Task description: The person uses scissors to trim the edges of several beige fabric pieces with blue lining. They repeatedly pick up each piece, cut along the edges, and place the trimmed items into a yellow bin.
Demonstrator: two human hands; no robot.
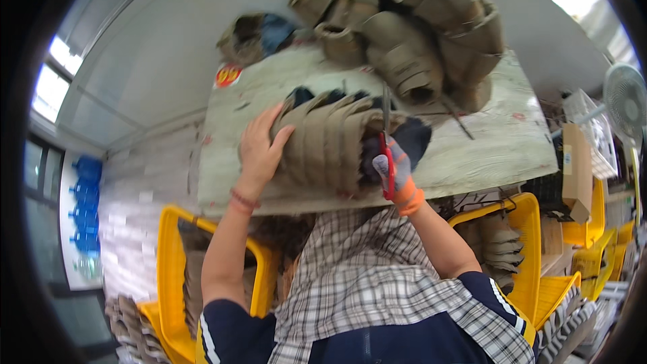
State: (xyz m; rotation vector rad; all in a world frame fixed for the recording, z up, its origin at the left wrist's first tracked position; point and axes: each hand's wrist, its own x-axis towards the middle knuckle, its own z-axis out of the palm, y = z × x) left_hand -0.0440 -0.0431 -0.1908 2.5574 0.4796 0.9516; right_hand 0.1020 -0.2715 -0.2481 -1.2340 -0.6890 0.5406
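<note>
A row of nested khaki fabric pieces (317, 141), which look like shoe uppers with dark blue lining, lies across the near part of the table. My bare left hand (261, 147) rests against the left end of the row, its fingers stretched out and thumb apart. At the right end, my right hand (399, 167), in a grey and orange glove, is closed around red-handled scissors (387, 162). The scissor blades point away from me, beside the last piece's edge. The dark lining hides part of the glove's surroundings.
More khaki uppers (404, 54) are heaped at the table's far right, and a smaller bundle (246, 37) sits far left. A thin dark tool (459, 120) lies near the heap. Yellow chairs (172, 263) flank me, and a fan (623, 98) stands right.
</note>
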